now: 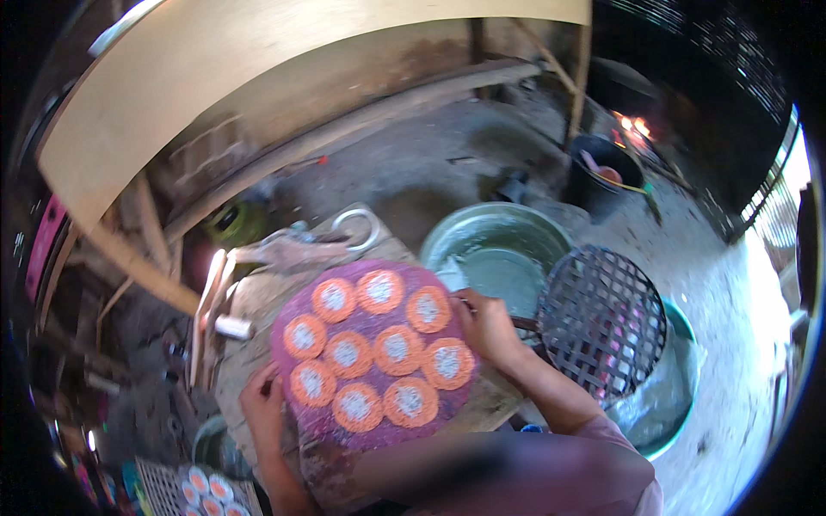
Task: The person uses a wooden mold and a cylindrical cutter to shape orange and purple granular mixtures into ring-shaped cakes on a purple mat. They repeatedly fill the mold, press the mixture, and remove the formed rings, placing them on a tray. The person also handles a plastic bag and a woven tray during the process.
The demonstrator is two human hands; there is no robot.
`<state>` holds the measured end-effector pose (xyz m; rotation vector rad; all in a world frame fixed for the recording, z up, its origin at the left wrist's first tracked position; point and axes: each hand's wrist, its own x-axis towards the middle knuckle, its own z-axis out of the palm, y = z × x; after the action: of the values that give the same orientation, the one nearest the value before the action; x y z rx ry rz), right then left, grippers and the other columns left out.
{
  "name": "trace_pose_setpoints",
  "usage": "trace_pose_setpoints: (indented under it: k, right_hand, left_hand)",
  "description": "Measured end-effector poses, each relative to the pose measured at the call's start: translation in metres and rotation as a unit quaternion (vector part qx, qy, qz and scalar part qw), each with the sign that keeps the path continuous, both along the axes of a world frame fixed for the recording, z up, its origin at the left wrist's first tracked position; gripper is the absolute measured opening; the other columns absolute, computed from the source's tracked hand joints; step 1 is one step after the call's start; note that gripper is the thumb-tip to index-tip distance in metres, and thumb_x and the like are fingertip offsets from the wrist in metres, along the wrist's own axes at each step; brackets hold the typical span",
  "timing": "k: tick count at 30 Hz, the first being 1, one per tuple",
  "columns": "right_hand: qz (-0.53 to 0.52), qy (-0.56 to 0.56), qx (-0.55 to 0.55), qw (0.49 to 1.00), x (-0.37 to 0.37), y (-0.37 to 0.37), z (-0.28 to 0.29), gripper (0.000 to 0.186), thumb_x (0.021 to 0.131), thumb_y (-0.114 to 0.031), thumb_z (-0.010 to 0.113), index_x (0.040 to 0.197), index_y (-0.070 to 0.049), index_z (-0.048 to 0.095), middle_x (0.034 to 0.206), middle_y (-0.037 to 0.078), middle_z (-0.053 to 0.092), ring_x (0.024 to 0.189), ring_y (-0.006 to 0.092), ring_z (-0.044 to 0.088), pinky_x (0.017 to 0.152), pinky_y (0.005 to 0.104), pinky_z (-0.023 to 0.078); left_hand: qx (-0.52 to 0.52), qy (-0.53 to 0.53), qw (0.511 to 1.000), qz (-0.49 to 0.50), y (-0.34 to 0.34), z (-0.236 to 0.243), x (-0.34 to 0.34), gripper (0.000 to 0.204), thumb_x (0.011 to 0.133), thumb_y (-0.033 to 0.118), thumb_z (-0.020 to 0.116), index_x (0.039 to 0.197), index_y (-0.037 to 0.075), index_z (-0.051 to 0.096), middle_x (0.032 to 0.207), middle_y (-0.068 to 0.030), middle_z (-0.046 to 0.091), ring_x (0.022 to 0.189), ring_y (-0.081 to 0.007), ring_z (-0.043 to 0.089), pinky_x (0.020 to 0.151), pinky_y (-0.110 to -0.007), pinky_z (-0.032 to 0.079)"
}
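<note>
A round purple board (374, 375) lies in front of me above a wooden work surface. Several flat orange rounds with white, shredded-looking centres, such as this orange round (397, 348), are spread over it. At the board's left edge my left hand (261, 402) has its fingers curled against the rim. My right hand (488, 327) grips the opposite edge, thumb and fingers closed together. Both hands seem to hold the board between them; the fingers' undersides are hidden.
Beyond my right hand stands a green basin (443, 236) with pale liquid. A dark woven tray (602, 322) rests over another basin (686, 387) by my right forearm. Fire (635, 129) burns at the far right near a black bucket (594, 193). More rounds lie on a rack (163, 490) at lower left.
</note>
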<state>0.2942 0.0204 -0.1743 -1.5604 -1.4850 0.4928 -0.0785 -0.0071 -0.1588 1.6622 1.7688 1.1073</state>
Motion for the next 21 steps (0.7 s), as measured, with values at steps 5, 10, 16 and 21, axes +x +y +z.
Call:
trace_pose_setpoints:
  k: [5, 10, 16, 21]
  right_hand:
    - [-0.016, 0.031, 0.054, 0.998, 0.032, -0.015, 0.022, 0.017, 0.09, -0.01, 0.06, 0.099, 0.003, 0.067, 0.085, 0.027, 0.065, 0.08, 0.039, 0.068, 0.067, 0.0391, 0.053]
    - [-0.152, -0.01, 0.074, 0.986, 0.121, -0.072, 0.053, 0.017, 0.09, -0.008, 0.06, 0.102, 0.002, 0.067, 0.084, 0.019, 0.069, 0.071, 0.0172, 0.067, 0.065, 0.0311, 0.052]
    - [-0.351, -0.095, 0.055, 0.93, 0.23, -0.151, 0.052, 0.017, 0.09, -0.007, 0.059, 0.1, 0.004, 0.067, 0.086, 0.023, 0.068, 0.076, 0.0254, 0.07, 0.07, 0.0322, 0.052]
    - [-0.394, -0.13, 0.023, 0.909, 0.305, -0.19, 0.005, 0.017, 0.091, -0.009, 0.059, 0.097, 0.005, 0.067, 0.086, 0.023, 0.068, 0.079, 0.0304, 0.07, 0.072, 0.035, 0.053]
  left_hand:
    - [0.012, -0.091, 0.993, -0.078, 0.019, 0.043, 0.042, 0.028, 0.085, -0.005, 0.061, 0.112, -0.005, 0.065, 0.113, -0.0106, 0.065, 0.093, -0.0145, 0.061, 0.08, -0.026, 0.049]
    - [0.039, -0.046, 0.97, -0.235, 0.042, 0.063, 0.145, 0.028, 0.084, -0.004, 0.062, 0.112, -0.005, 0.066, 0.114, -0.0105, 0.065, 0.096, -0.0147, 0.061, 0.083, -0.027, 0.049]
    - [0.043, -0.107, 0.887, -0.446, 0.09, 0.027, 0.306, 0.03, 0.084, -0.003, 0.062, 0.113, 0.001, 0.067, 0.113, -0.0126, 0.066, 0.092, -0.0167, 0.064, 0.076, -0.028, 0.052]
    - [0.073, -0.055, 0.847, -0.524, 0.094, -0.035, 0.428, 0.033, 0.08, -0.005, 0.062, 0.112, 0.001, 0.067, 0.114, -0.0145, 0.066, 0.085, -0.0218, 0.066, 0.073, -0.029, 0.052]
